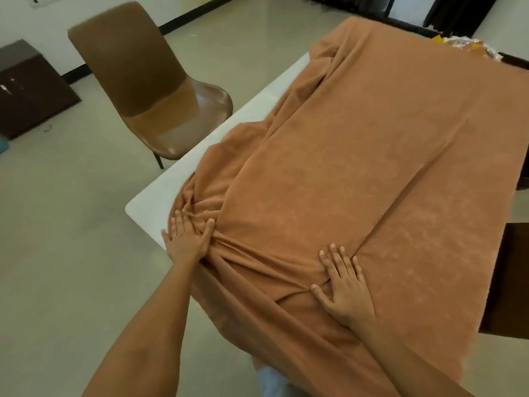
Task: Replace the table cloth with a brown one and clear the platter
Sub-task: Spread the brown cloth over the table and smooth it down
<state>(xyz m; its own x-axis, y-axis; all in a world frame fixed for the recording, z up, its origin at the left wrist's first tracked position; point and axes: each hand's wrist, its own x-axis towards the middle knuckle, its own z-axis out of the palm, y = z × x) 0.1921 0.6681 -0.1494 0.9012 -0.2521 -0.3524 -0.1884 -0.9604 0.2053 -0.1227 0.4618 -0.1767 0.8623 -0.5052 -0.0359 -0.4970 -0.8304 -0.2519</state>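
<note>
A: Largest first: the brown cloth (372, 167) covers most of the white desk (160, 202). Its long axis runs with the desk's length, from the near end by the person out to the far end. It sits skewed to the right, so a bare strip of desk shows along the left edge and at the near left corner.

B: So the step in hand looks like spreading and smoothing, not yet the platter?

A: That would be the judgement. The cloth bunches in thick folds at the near left corner and again at the far left. The next move likely calls for drawing the fabric leftward to cover the bare strip, then flattening the long crease that runs toward the right hand.

B: And each grip?

A: The left hand (186, 239) lies flat, fingers spread, pressing on the bunched folds by the near left corner. The right hand (345, 285) is likewise released and flat on the cloth near the near edge. Neither clasps anything.

B: The platter?

A: Something shiny and crinkled (463, 44) peeks past the far right corner; whether it is the platter cannot be told.
</note>
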